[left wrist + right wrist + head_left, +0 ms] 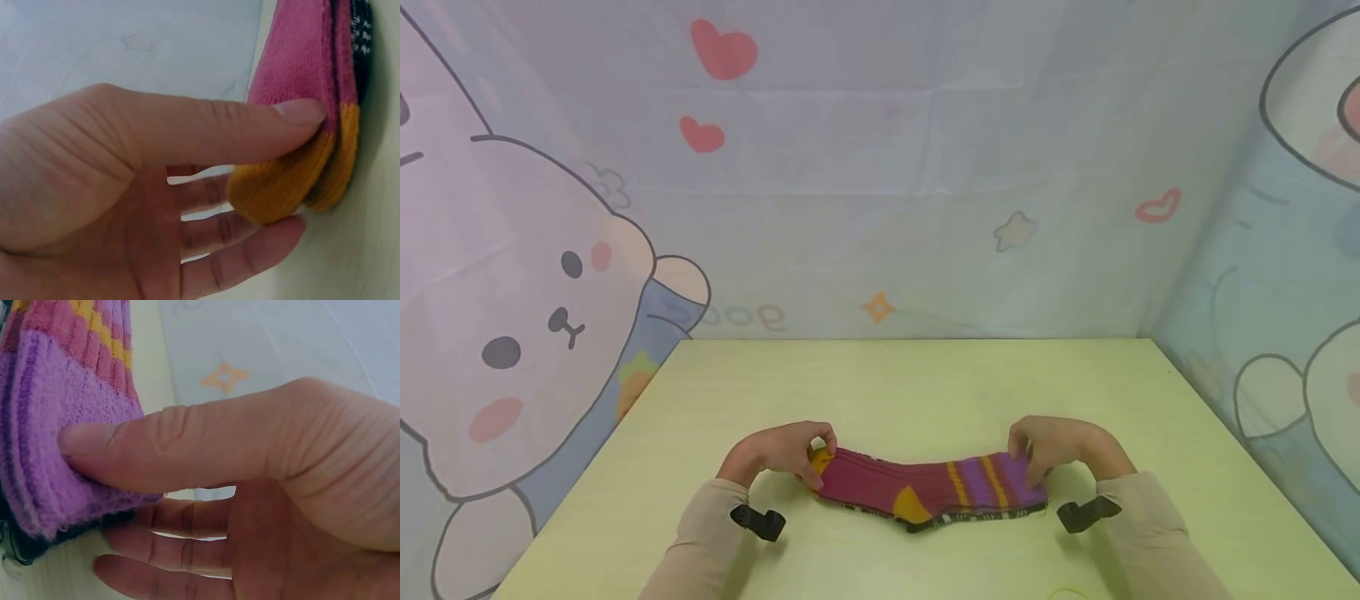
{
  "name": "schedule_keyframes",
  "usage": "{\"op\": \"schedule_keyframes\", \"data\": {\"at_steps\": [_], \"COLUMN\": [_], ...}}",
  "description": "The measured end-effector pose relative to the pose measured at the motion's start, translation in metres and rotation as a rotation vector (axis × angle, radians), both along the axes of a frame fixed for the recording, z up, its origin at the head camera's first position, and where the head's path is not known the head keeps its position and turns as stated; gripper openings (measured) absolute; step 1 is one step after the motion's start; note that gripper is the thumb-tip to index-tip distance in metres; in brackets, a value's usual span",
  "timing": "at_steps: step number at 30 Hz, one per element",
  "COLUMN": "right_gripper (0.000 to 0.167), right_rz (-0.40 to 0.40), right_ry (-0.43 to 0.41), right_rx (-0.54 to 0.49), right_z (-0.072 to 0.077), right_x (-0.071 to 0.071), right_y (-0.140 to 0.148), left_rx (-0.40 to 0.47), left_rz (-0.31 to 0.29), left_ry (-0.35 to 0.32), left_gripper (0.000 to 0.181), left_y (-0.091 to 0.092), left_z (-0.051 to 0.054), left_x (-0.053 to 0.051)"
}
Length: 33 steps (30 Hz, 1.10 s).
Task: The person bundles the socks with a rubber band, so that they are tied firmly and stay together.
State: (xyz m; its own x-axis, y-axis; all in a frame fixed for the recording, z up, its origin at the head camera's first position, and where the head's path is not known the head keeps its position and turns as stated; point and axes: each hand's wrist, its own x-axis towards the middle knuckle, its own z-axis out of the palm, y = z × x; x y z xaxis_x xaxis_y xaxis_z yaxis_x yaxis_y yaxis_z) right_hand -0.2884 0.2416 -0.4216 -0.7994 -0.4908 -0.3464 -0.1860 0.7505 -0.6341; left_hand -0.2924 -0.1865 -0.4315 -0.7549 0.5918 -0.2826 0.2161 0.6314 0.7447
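A maroon sock with yellow toe and heel and a purple-and-yellow striped cuff lies lengthwise on top of a dark patterned sock. My left hand pinches the toe end at the left. In the left wrist view the thumb of that hand presses the yellow toe, and two yellow toe layers show. At the right end my right hand grips the purple cuff. The right wrist view shows this hand with its thumb on the purple cuff, and dark fabric beneath.
The socks lie on a pale yellow-green table. A thin yellow loop shows at the table's near edge, right of centre. A printed cloth with cartoon figures and hearts hangs behind and at both sides.
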Motion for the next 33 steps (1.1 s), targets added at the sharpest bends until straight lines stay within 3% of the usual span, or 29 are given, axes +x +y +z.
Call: {"op": "schedule_keyframes", "data": {"at_steps": [8,13,17,21,28,33], "right_gripper": [0.036,0.035,0.035,0.035,0.035,0.037], "right_rz": [-0.006,-0.006,-0.007,-0.009,-0.015,-0.010], "right_ry": [-0.005,-0.010,-0.016,-0.022,-0.026,-0.015], "right_rx": [0.024,0.016,0.013,0.011,0.013,0.014], "right_z": [0.0010,0.0012,0.0002,-0.0011,-0.0022,-0.0023], "right_x": [0.0008,0.0016,0.0009,0.0002,-0.0008,-0.0007], "right_y": [0.0001,-0.0005,-0.0005,-0.0004,0.0003,0.0011], "left_rx": [0.000,-0.043,-0.085,-0.093,-0.050,-0.077], "left_rz": [-0.030,-0.088,-0.118,-0.106,-0.080,-0.041], "left_ry": [0.026,0.045,0.094,0.115,0.140,0.150], "left_gripper": [0.046,0.059,0.048,0.039,0.038,0.035], "left_y": [0.0005,-0.0022,-0.0034,-0.0028,0.0013,0.0028], "left_z": [0.0002,0.0017,0.0007,-0.0001,0.0019,-0.0013], "left_x": [-0.0022,-0.0030,-0.0026,-0.0021,-0.0023,-0.0020]}}
